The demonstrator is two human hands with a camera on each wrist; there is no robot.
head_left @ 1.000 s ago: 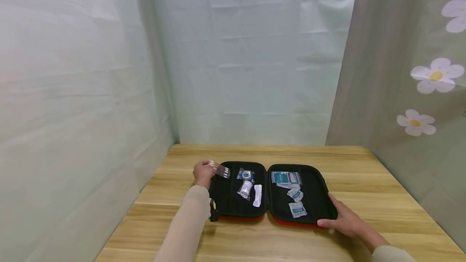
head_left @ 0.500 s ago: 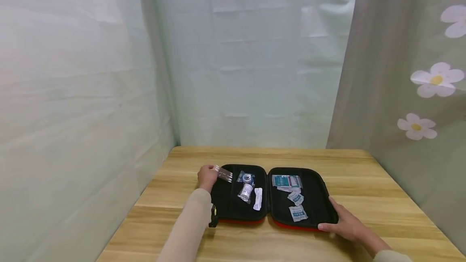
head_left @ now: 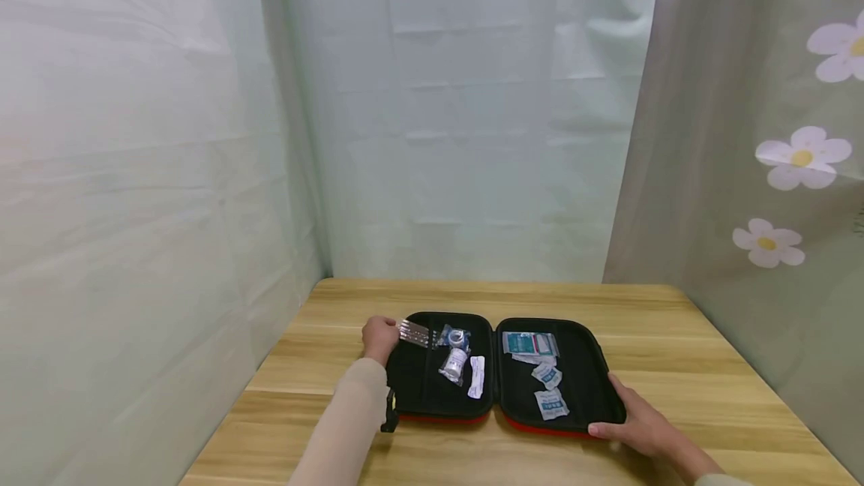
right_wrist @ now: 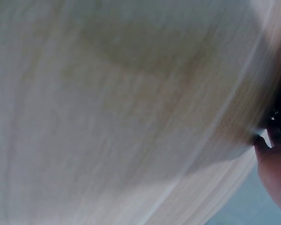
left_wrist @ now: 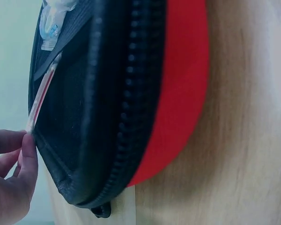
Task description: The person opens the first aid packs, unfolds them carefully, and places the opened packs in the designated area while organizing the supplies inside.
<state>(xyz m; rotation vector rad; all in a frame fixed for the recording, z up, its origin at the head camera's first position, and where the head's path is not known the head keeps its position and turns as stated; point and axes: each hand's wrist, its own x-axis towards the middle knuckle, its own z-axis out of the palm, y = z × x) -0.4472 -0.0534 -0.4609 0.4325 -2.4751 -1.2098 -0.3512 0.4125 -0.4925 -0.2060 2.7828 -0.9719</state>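
Observation:
An open black-lined zip case (head_left: 408, 385) with a red shell lies flat on the wooden table. At its far left corner my left hand (head_left: 380, 339) pinches a thin clear packet of cotton swabs (head_left: 413, 333) between thumb and fingers. In the left wrist view, the packet (left_wrist: 41, 99) appears edge-on, its far end at the black elastic strap (left_wrist: 68, 40). My right hand (head_left: 637, 418) grips the near right corner of the case, thumb on the front edge and fingers along the side. Only part of that hand (right_wrist: 275, 171) shows in the right wrist view.
Left half: a clear-bagged roll (head_left: 458, 338), a wrapped white roll (head_left: 454, 364) and a narrow white packet (head_left: 476, 377). Right half: teal-and-white packets (head_left: 529, 343) and two small sachets (head_left: 547, 375). A black strap end (head_left: 389, 412) hangs at the left. Curtains surround the table.
My left hand has brought the packet of cotton swabs lower and flatter, its far end now at the elastic strap. My right hand keeps its grip on the case corner.

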